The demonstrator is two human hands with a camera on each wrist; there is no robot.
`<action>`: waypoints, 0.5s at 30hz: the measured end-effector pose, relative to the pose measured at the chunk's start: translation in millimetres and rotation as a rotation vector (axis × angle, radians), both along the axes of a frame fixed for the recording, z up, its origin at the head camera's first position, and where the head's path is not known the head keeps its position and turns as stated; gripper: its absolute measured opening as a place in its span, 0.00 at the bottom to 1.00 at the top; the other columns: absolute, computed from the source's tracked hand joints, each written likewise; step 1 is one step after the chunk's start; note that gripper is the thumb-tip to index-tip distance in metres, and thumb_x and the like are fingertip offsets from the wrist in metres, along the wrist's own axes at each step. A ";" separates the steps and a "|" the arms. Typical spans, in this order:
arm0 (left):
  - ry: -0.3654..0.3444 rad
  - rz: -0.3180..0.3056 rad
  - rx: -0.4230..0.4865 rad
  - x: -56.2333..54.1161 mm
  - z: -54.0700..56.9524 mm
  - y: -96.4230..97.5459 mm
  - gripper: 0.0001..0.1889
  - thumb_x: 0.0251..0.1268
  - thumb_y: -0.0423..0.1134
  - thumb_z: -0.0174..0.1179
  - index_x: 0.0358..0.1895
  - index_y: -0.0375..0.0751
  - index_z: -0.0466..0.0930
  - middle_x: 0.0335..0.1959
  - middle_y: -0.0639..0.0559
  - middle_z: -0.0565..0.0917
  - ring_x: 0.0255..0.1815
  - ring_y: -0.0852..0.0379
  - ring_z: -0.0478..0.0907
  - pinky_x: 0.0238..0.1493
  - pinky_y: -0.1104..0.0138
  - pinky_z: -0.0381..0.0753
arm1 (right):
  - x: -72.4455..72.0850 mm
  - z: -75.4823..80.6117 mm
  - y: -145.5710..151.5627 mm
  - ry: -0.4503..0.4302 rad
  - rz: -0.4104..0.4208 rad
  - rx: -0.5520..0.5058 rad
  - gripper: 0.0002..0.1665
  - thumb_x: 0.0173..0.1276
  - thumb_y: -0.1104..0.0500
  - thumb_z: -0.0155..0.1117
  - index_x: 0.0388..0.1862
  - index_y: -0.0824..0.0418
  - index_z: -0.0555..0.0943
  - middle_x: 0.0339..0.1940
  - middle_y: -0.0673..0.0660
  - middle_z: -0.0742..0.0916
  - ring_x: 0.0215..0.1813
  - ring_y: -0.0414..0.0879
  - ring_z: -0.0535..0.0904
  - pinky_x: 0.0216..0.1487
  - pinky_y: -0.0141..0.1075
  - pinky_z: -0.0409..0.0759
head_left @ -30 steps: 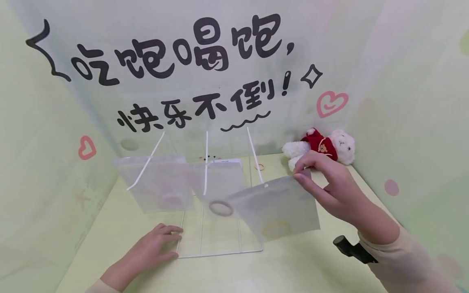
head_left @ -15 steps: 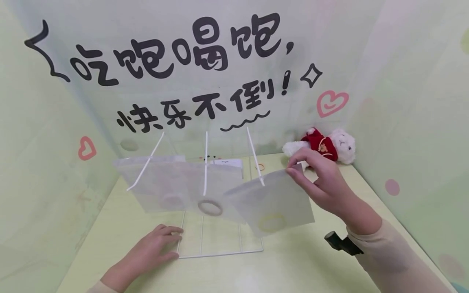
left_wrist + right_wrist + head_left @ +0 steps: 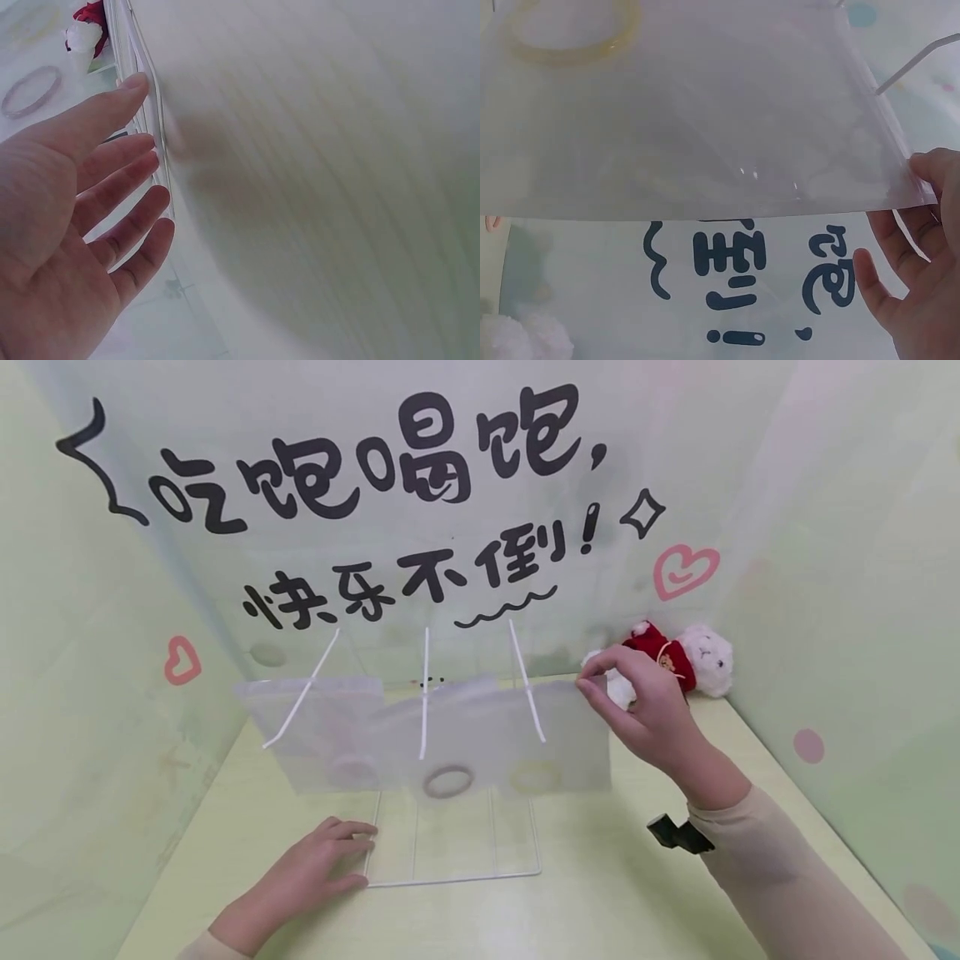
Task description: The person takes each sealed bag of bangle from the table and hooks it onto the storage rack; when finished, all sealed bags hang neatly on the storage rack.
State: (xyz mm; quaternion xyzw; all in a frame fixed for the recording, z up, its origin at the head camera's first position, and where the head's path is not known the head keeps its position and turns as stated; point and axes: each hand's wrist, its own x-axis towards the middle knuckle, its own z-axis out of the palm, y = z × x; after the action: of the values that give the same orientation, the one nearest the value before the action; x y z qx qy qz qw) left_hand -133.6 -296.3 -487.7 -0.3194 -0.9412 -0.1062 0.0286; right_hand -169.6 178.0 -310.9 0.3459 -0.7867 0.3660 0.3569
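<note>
In the head view my right hand [image 3: 641, 718] pinches the upper right corner of a frosted translucent bag [image 3: 577, 735]. A pale yellow ring [image 3: 536, 777] shows through that bag. The bag hangs on the right prong [image 3: 527, 677] of a white wire rack [image 3: 453, 882]. Another frosted bag [image 3: 442, 739] with a greyish ring [image 3: 448, 781] hangs on the middle prong, and a third bag [image 3: 300, 727] with a faint pinkish ring is on the left prong. My left hand [image 3: 311, 864] touches the rack's base at its left side, fingers nearly straight in the left wrist view.
A white plush toy [image 3: 708, 660] in a red top lies at the table's back right corner, partly behind my right hand. Printed cloth walls with black lettering [image 3: 435, 452] surround the pale wooden table [image 3: 600, 893] at the back and sides.
My right hand has moved left and inward, sliding the right bag from the prong's tip farther along it. The left hand stays at the rack's base.
</note>
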 end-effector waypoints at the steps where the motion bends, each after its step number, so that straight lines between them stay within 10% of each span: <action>1: -0.004 0.000 0.000 -0.1 -0.1 0.0 0.25 0.55 0.50 0.77 0.56 0.47 0.88 0.63 0.59 0.83 0.58 0.55 0.78 0.55 0.55 0.88 | -2.3 0.0 -0.1 0.004 -0.008 0.001 0.13 0.57 0.74 0.74 0.40 0.66 0.83 0.35 0.54 0.87 0.40 0.42 0.79 0.52 0.25 0.77; 15: 0.025 -0.029 0.021 -1.7 -1.2 -0.7 0.23 0.52 0.49 0.78 0.52 0.47 0.89 0.61 0.59 0.84 0.57 0.55 0.78 0.54 0.56 0.88 | -21.8 -4.9 3.0 0.023 -0.002 -0.019 0.14 0.57 0.74 0.75 0.40 0.65 0.84 0.36 0.55 0.89 0.40 0.43 0.83 0.52 0.22 0.80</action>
State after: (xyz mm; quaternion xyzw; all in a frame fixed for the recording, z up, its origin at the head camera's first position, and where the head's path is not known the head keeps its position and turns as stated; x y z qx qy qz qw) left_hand -135.3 -297.0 -488.9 -0.3339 -0.9349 -0.1124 0.0424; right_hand -191.5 181.1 -315.7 0.3458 -0.7795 0.3689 0.3698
